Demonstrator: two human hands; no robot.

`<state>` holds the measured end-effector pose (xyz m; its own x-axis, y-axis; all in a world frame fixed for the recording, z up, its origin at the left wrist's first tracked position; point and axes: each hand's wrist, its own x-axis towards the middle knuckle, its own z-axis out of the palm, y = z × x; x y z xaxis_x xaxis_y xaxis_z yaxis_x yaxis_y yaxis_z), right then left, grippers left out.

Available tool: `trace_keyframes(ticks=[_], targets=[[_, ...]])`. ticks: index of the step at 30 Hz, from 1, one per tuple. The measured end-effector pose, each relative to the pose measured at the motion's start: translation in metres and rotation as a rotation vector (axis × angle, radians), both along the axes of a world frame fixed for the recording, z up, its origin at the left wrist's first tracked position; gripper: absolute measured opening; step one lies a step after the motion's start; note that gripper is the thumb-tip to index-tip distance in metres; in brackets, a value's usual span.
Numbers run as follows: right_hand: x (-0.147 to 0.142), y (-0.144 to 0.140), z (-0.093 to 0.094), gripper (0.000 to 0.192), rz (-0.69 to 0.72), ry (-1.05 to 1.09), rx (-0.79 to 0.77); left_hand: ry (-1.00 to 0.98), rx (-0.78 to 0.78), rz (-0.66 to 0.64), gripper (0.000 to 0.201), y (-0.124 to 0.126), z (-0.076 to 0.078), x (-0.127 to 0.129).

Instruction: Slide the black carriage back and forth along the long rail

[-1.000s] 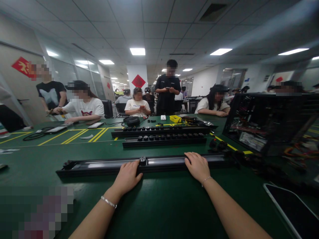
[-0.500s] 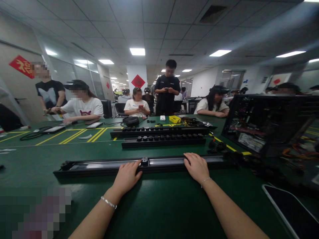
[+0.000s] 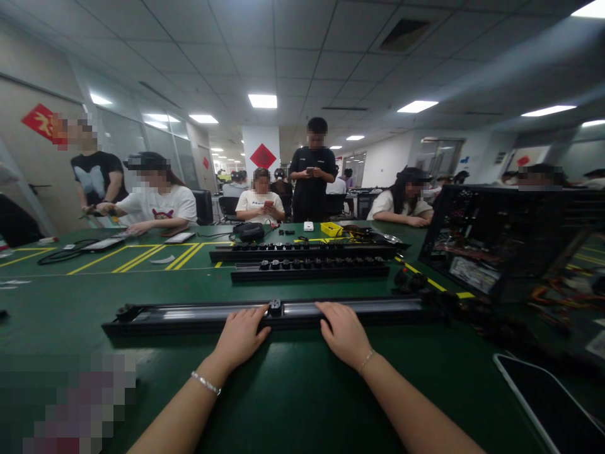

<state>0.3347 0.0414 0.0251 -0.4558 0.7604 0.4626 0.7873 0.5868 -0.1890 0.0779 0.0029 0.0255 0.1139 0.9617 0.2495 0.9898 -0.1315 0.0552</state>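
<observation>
A long black rail point(image 3: 189, 313) with a shiny inner strip lies across the green table before me. On its middle sits a small black block point(image 3: 275, 307) with a light top. My left hand point(image 3: 241, 334) grips the rail just left of this block, its fingertips at the block's side and its thumb at the rail's front edge. Lying over the rail to the right of the block, my right hand point(image 3: 344, 333) has its fingers stretched out and its thumb apart, with a gap between it and the block. The undersides of both hands are hidden.
Two more black rails with rows of small black blocks point(image 3: 309, 270) lie farther back. An open computer case point(image 3: 472, 239) and loose cables stand at the right, above a phone point(image 3: 543, 403). A yellow bin point(image 3: 331, 229) is at the back. Several people are around the table.
My right hand has slid left along the rail, closer to the small black block. My left hand and the rail have stayed almost where they were.
</observation>
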Motion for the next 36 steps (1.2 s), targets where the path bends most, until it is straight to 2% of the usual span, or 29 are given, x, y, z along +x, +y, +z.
trace_keyframes(ticks=[5,10,18,28,36], targets=[[-0.04,-0.012,0.003,0.043,0.053,-0.058,-0.079,-0.003,0.002,0.003,0.051,-0.001,0.0,0.001],[-0.059,-0.01,0.003,0.044,0.011,-0.105,-0.123,0.013,-0.003,0.011,0.05,-0.001,0.001,0.002],[-0.061,-0.011,-0.002,0.048,0.015,-0.156,-0.052,0.008,-0.009,0.013,0.051,-0.002,0.002,0.002],[-0.059,-0.012,0.003,0.049,0.004,-0.177,-0.086,0.031,0.034,-0.022,0.062,-0.001,-0.006,0.0],[-0.057,-0.007,0.003,0.047,0.015,-0.187,-0.135,0.025,0.001,-0.015,0.053,-0.001,-0.004,-0.002]])
